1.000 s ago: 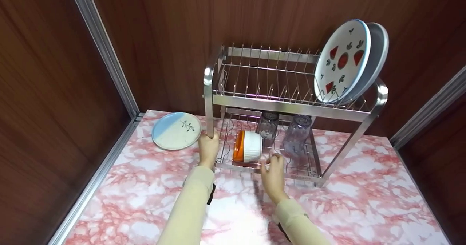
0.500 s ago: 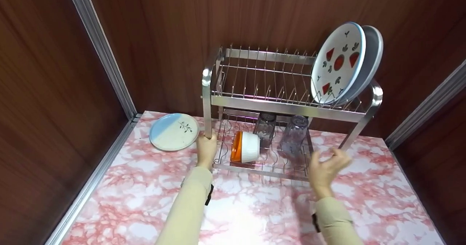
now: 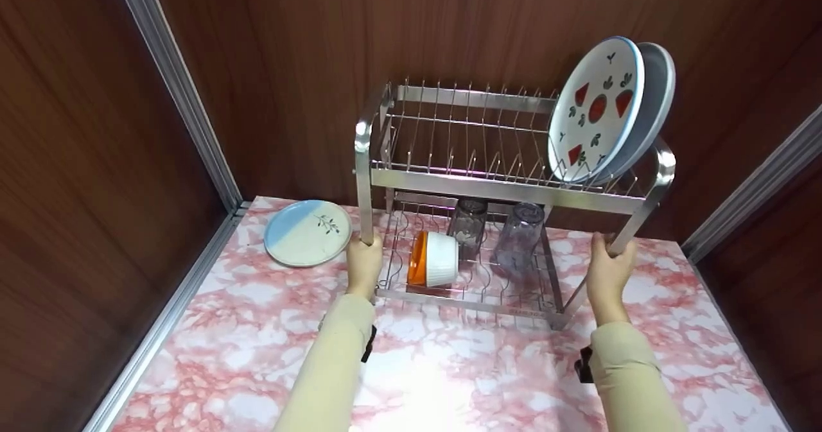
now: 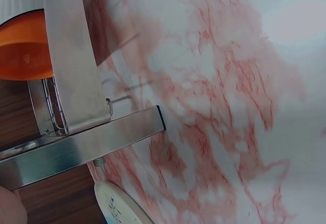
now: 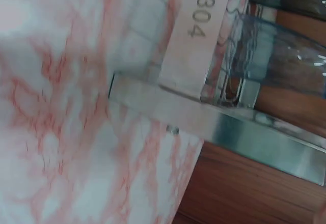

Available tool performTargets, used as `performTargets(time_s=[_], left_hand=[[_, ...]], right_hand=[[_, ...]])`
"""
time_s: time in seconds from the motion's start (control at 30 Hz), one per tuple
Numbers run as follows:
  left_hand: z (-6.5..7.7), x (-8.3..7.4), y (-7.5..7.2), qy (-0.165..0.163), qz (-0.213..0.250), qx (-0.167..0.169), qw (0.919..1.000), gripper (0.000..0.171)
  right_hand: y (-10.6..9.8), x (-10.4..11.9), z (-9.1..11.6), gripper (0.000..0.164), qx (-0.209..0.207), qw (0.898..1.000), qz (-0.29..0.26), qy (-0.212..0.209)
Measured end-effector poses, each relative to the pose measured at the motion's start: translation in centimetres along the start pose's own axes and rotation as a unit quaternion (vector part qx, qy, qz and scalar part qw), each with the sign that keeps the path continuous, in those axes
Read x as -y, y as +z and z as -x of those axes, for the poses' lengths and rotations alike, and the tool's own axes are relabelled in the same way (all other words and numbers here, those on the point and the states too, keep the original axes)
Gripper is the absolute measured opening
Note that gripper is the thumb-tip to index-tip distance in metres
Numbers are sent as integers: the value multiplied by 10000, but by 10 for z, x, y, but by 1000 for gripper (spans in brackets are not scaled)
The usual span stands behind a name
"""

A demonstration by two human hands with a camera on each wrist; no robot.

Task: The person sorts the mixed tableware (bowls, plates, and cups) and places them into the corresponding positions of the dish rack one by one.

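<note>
A two-tier metal dish rack point(image 3: 507, 188) stands on the table, and each hand grips one of its front legs. My left hand point(image 3: 364, 266) holds the left leg low down; my right hand point(image 3: 608, 281) is wrapped round the right leg at a similar height. On the lower tier, a white ribbed bowl point(image 3: 442, 260) lies on its side against an orange bowl point(image 3: 417, 259). Beside them two glasses stand upside down, a dark glass point(image 3: 470, 223) and a purplish glass point(image 3: 519, 239). A plate with red fruit designs point(image 3: 597, 111) and a grey plate point(image 3: 658, 98) lean upright in the top tier's right end.
A blue and cream plate point(image 3: 308, 233) lies flat on the marbled table point(image 3: 270, 355), left of the rack. Brown wood-look panels point(image 3: 289, 47) close in the back and both sides, with metal strips at the side edges.
My right hand has moved from in front of the bowls to the right and now grips the rack's right leg. The left hand keeps its hold on the left leg.
</note>
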State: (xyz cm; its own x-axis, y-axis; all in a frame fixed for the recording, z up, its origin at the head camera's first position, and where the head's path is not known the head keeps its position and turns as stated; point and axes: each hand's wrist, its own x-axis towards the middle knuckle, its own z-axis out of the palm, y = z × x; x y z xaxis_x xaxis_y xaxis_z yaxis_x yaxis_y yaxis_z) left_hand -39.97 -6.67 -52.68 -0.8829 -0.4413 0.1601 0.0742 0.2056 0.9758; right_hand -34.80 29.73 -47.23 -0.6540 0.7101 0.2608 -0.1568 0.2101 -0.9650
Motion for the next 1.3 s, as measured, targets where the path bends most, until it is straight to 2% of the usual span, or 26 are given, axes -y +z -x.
performTargets(time_s=[0.03,0.07,0.2,0.33,0.53,0.63,0.73,0.8,0.87,1.0,1.1,1.3], left_hand=[[0,-1,2,7,79,30,10000,27],[0,-2,3,12,151,52,9999,27],[-1,-3,5,-10,224,116,9997,23],[-1,-4,2,-72,121,273,9995,23],[2,-4,-9,-247,-103,791,9965,27],[8,7,-20,-295,57,1144,9930,29],[13,29,-38,-492,172,1365,9893,35],[13,45,-52,-736,68,1232,9896,35],[11,58,-64,-1047,-31,958,9899,40],[-4,70,-82,-1622,209,325,9860,44],[-16,71,-89,-2110,547,170,9758,44],[-36,77,-95,-2858,860,179,9543,45]], right_hand=[[0,1,-1,8,87,9997,-76,233],[0,2,-2,7,142,9989,-145,420],[-1,6,-4,28,461,9909,-862,930],[-2,7,-4,38,783,9857,-995,1115],[-2,10,0,42,816,9770,-1361,1425],[-1,14,6,40,736,9769,-1382,1456],[2,18,11,40,633,9774,-1439,1417],[5,21,12,40,578,9789,-1430,1337],[7,22,13,40,531,9796,-1470,1266],[9,20,11,40,397,9835,-1382,1102],[7,13,9,40,221,9873,-1202,1014],[4,-2,5,41,-42,9892,-1084,982]])
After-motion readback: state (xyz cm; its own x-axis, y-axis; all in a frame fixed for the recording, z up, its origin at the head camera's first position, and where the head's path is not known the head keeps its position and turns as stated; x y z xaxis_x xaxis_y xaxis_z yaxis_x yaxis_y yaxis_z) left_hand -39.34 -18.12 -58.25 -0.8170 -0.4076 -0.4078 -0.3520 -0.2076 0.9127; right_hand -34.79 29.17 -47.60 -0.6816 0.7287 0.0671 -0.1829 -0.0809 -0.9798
